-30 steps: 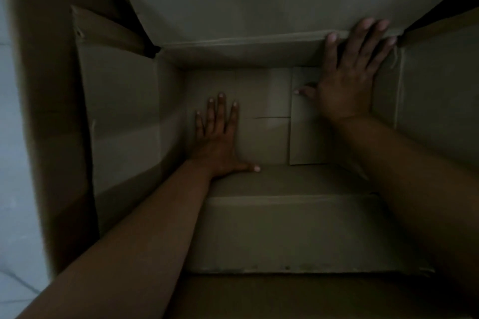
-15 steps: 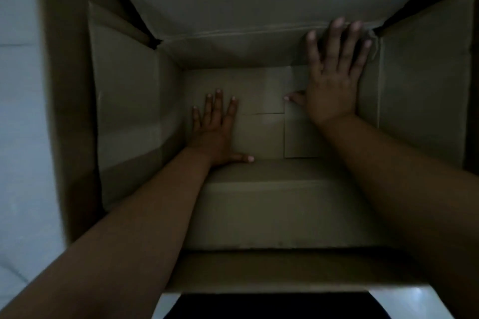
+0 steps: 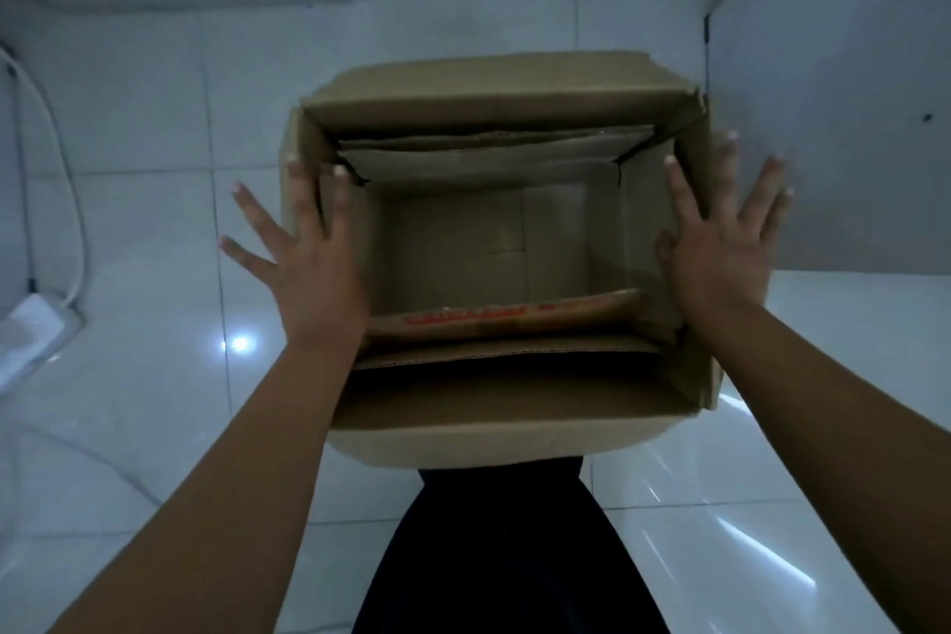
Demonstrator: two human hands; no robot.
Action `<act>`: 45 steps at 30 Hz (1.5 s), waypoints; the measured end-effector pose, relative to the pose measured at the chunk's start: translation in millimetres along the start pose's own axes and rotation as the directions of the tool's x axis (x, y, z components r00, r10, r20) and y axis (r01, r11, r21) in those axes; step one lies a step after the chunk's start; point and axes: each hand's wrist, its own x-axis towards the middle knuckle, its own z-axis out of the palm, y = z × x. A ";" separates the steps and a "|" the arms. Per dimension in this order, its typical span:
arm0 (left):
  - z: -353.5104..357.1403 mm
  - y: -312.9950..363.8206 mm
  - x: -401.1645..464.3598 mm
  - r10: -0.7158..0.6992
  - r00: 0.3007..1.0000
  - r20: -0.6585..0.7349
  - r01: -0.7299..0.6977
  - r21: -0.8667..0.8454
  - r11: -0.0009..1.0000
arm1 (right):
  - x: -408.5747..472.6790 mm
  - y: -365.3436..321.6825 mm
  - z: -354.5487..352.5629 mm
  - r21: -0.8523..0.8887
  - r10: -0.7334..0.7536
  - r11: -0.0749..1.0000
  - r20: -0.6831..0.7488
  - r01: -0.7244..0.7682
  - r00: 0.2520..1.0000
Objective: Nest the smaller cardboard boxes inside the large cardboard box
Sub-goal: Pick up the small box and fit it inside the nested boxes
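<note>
The large cardboard box [image 3: 494,432] stands open on the white tiled floor in front of me. A smaller cardboard box [image 3: 633,206] sits nested inside it, open at the top, with red print on its near flap. My left hand [image 3: 303,252] hovers with fingers spread over the left rims of the boxes. My right hand [image 3: 720,242] is spread flat over the right rims. Neither hand holds anything.
A white power strip [image 3: 31,330] with a white cable [image 3: 62,160] lies on the floor at the far left. A white wall panel [image 3: 833,129] stands right behind the box on the right. My dark trousers [image 3: 504,546] show below the box.
Both hands have come up out of the inner box and now spread over the side rims. The view has pulled back, showing the whole box and the floor.
</note>
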 end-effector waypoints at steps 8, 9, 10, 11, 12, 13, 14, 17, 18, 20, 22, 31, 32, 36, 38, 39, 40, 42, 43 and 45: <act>-3.5 -25.9 9.8 -0.027 0.999 0.032 0.040 -0.513 0.858 | -4.0 3.4 8.2 0.613 0.204 0.758 0.104 -0.225 0.973; -1.2 -24.8 13.2 -0.033 0.999 0.017 0.037 -0.524 0.851 | -3.0 6.0 10.9 0.630 0.232 0.734 0.122 -0.256 0.965; 1.3 -24.1 17.9 -0.035 0.999 0.007 0.034 -0.525 0.851 | -1.6 8.6 13.2 0.635 0.250 0.719 0.142 -0.282 0.958; 3.0 -23.8 23.6 -0.033 0.999 0.001 0.029 -0.518 0.855 | 0.4 10.7 14.8 0.632 0.260 0.716 0.152 -0.296 0.954; 4.0 -22.9 29.8 -0.030 1.000 -0.003 0.024 -0.510 0.860 | 2.8 11.8 15.1 0.627 0.265 0.719 0.152 -0.300 0.952; 4.4 -20.9 36.7 -0.027 1.000 -0.004 0.021 -0.508 0.861 | 6.3 12.6 14.7 0.626 0.268 0.720 0.145 -0.298 0.952; 4.3 -17.9 44.2 -0.022 1.000 -0.003 0.017 -0.514 0.858 | 11.1 13.5 14.0 0.631 0.272 0.717 0.136 -0.295 0.953; 2.5 -8.6 70.1 0.000 1.000 0.001 0.001 -0.548 0.837 | 27.0 18.9 13.7 0.644 0.262 0.718 0.103 -0.265 0.960; 1.8 -6.3 79.0 0.006 1.000 0.008 -0.001 -0.555 0.832 | 32.1 20.4 13.7 0.647 0.258 0.718 0.097 -0.258 0.961; 0.5 -2.3 96.4 0.025 1.000 0.019 -0.010 -0.561 0.828 | 42.6 22.5 13.9 0.647 0.256 0.720 0.087 -0.250 0.963; -1.8 2.7 112.0 0.033 0.999 0.021 -0.015 -0.562 0.827 | 56.3 23.8 13.1 0.650 0.252 0.721 0.077 -0.240 0.965; -15.7 37.7 202.3 0.030 0.998 -0.058 -0.057 -0.565 0.823 | 173.9 33.7 -9.4 0.669 0.240 0.714 0.043 -0.206 0.970; -17.8 41.5 212.4 0.025 0.998 -0.049 -0.048 -0.565 0.824 | 186.8 33.8 -12.7 0.665 0.243 0.714 0.055 -0.218 0.968; -26.2 52.1 255.0 0.013 0.999 -0.053 -0.041 -0.564 0.825 | 230.8 32.9 -20.7 0.651 0.256 0.718 0.081 -0.246 0.963; -29.7 56.6 272.2 0.035 0.997 -0.073 -0.070 -0.559 0.826 | 247.9 32.6 -22.3 0.654 0.265 0.716 0.068 -0.243 0.962; -31.5 58.8 280.1 0.043 0.996 -0.077 -0.079 -0.562 0.823 | 255.3 32.9 -22.7 0.658 0.267 0.713 0.066 -0.243 0.961; -33.3 61.2 287.7 0.049 0.996 -0.079 -0.085 -0.570 0.817 | 261.7 33.1 -23.2 0.660 0.268 0.709 0.070 -0.246 0.961; -35.0 64.3 302.5 0.050 0.996 -0.079 -0.087 -0.585 0.807 | 274.8 33.8 -24.9 0.667 0.271 0.699 0.086 -0.257 0.959; -35.5 64.6 308.5 0.045 0.996 -0.075 -0.081 -0.589 0.804 | 280.8 34.5 -25.4 0.669 0.268 0.699 0.084 -0.254 0.960; -36.2 64.4 316.4 0.032 0.998 -0.062 -0.063 -0.608 0.792 | 291.2 36.5 -27.3 0.658 0.256 0.713 0.077 -0.242 0.964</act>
